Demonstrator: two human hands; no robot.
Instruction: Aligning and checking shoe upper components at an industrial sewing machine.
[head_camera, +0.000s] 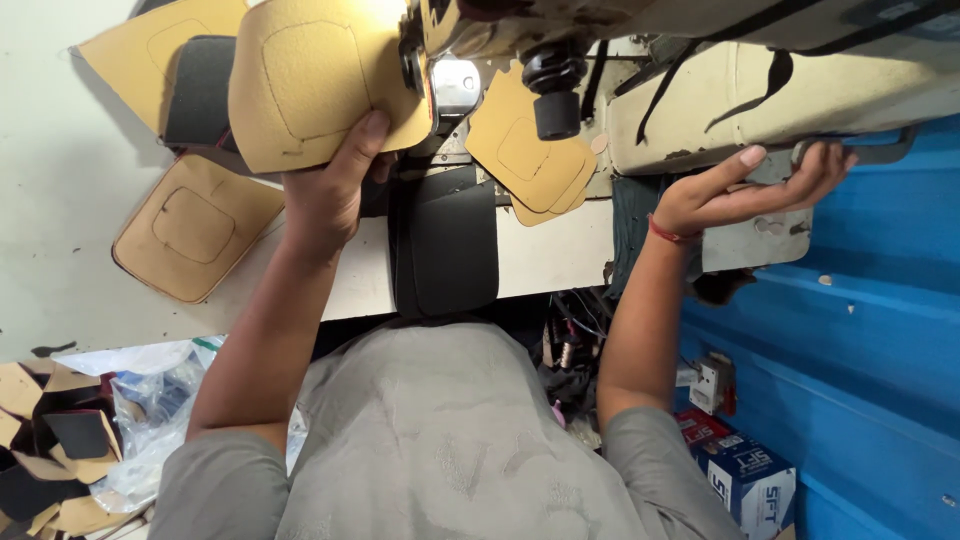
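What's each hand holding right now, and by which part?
Left hand grips the tan stitched leather panel at its lower edge, thumb on top. Right hand rests on the sewing machine's handwheel at the rim; whether it closes around it cannot be told.

A tan stitched panel (196, 228) is lying flat on the pale worktable (50, 200), well apart from the machine. Another tan piece with a dark grey insert (175, 75) is resting at the table's far edge. A clear plastic bag (150, 400) is slumping below the table beside a heap of tan and black offcuts (50, 450). A blue and white carton (752, 482) is sitting against the blue wall (870, 340), near a small white socket (712, 384).
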